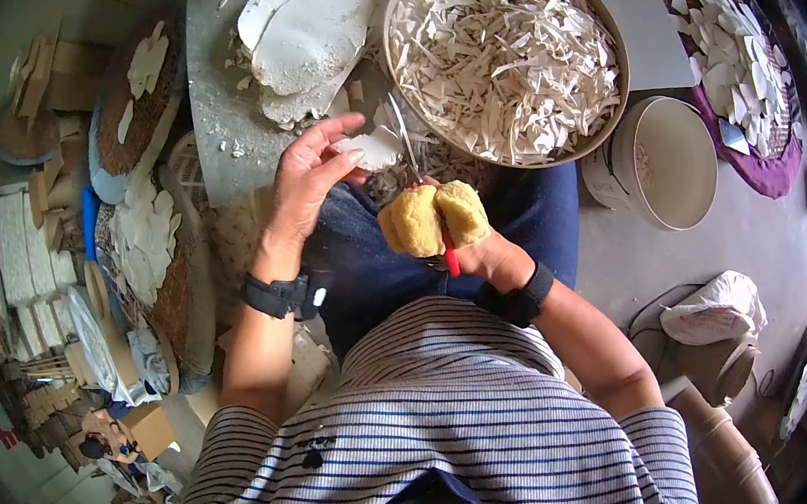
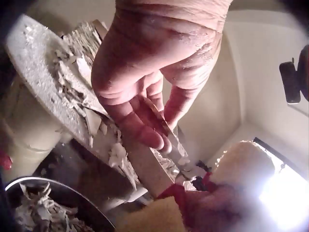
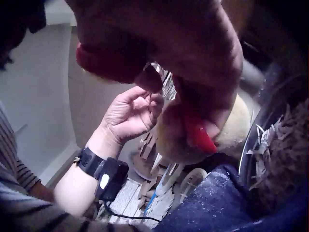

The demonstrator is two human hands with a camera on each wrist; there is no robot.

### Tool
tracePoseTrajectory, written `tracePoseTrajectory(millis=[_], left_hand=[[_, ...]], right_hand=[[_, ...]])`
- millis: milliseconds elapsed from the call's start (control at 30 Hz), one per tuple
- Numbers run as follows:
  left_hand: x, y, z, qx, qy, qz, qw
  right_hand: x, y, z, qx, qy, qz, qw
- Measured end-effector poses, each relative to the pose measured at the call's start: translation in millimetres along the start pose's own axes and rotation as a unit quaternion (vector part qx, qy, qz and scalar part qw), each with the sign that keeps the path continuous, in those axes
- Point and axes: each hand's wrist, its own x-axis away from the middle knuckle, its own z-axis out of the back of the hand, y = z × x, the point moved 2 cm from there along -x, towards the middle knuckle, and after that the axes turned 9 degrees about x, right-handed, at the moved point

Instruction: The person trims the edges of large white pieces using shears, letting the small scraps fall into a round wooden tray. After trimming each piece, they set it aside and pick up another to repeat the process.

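In the head view my left hand (image 1: pixel 303 184) pinches a thin white flat piece (image 1: pixel 377 147) between thumb and fingers. Scissors (image 1: pixel 403 134) with red handles are gripped in my right hand (image 1: pixel 495 259), and yellow foam padding (image 1: pixel 417 222) around the handles covers most of its fingers. The blades stand apart at the right edge of the white piece. Seen from the left wrist, the piece (image 2: pixel 166 126) is edge-on between the fingertips, close to the blades. In the right wrist view a red handle (image 3: pixel 200 135) shows under the curled fingers.
A round tub (image 1: pixel 620 87) full of white strips stands ahead, beside a stack of larger white sheets (image 1: pixel 304 33) on the grey table (image 1: pixel 204 91). Rightward are a white bucket (image 1: pixel 700 178) and a basket of cut white pieces (image 1: pixel 737 76). More white pieces (image 1: pixel 144 235) lie on a tray leftward.
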Motion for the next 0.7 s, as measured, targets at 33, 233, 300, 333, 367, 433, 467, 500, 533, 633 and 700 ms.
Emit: tracePoseTrajectory(millis=[33,233,300,333,367,433,467,500,533,633,700], left_hand=[[-0.9,-8.6,6.0,0.043,0.026,-0.025,0.998],[-2.3,-31.8,-7.3,0.167,0.173,-0.084,0.967],[-2.5,-32.7,-8.1,0.160,0.179,-0.081,0.967],[-3.8,-33.0,-6.5,0.154,0.179,-0.072,0.969],[-6.0,-32.4,-3.7,0.148,0.178,-0.062,0.971],[-9.5,-30.3,1.3,0.141,0.165,-0.046,0.975],[-11.8,-29.5,4.1,0.132,0.161,-0.036,0.977],[-14.2,-29.0,6.7,0.123,0.155,-0.026,0.980],[-15.7,-29.0,7.3,0.114,0.150,-0.017,0.982],[-16.4,-29.9,5.7,0.124,0.163,-0.016,0.979],[-14.3,-28.8,4.3,0.135,0.168,-0.016,0.976]], right_hand=[[-4.9,-2.1,3.0,-0.023,-0.078,-0.048,0.996],[-18.4,-23.5,20.1,-0.077,-0.190,-0.162,0.965],[-15.3,-14.9,15.5,-0.056,-0.187,-0.127,0.973],[-16.4,-14.5,15.4,-0.045,-0.185,-0.110,0.975],[-16.5,-15.1,16.8,-0.028,-0.178,-0.095,0.979],[-17.2,-18.6,20.4,0.006,-0.162,-0.066,0.985],[-13.9,-13.3,14.0,-0.062,-0.123,-0.088,0.987],[-7.6,-4.0,1.9,-0.129,-0.083,-0.109,0.982],[-6.0,-1.3,-0.6,-0.168,-0.063,-0.125,0.976],[-3.7,1.2,-4.8,-0.242,-0.044,-0.160,0.956],[-3.7,-3.0,-3.3,-0.289,-0.046,-0.194,0.936]])
